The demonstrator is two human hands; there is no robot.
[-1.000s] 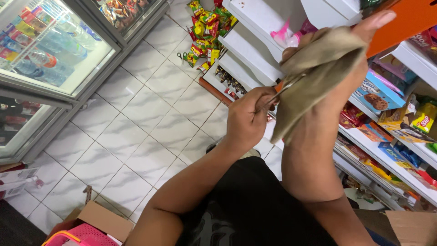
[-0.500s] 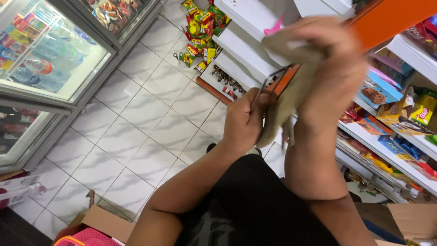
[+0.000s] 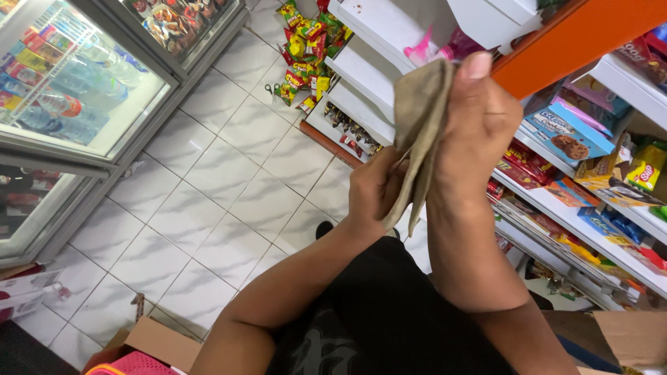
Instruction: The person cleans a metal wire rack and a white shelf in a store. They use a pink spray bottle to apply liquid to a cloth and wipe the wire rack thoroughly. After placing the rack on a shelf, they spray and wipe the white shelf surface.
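A tan cloth [image 3: 419, 132] hangs folded between my two hands in front of the white shop shelves. My right hand [image 3: 481, 132] is raised and grips its upper part, thumb pointing up near the orange shelf strip. Lower down, my left hand [image 3: 373, 186] pinches the cloth's bottom edge. Both forearms rise from my black shirt at the bottom of the view.
White shelves [image 3: 556, 187] with snack packets and biscuit boxes run along the right. A pink spray bottle [image 3: 445, 47] lies on an upper shelf. Glass-door drinks coolers [image 3: 76, 97] stand at the left, across a white tiled floor [image 3: 208, 208]. A cardboard box [image 3: 156, 344] sits bottom left.
My right hand has turned and gathered the cloth from spread open over the hand into a narrow folded strip. The left hand stays at its lower edge.
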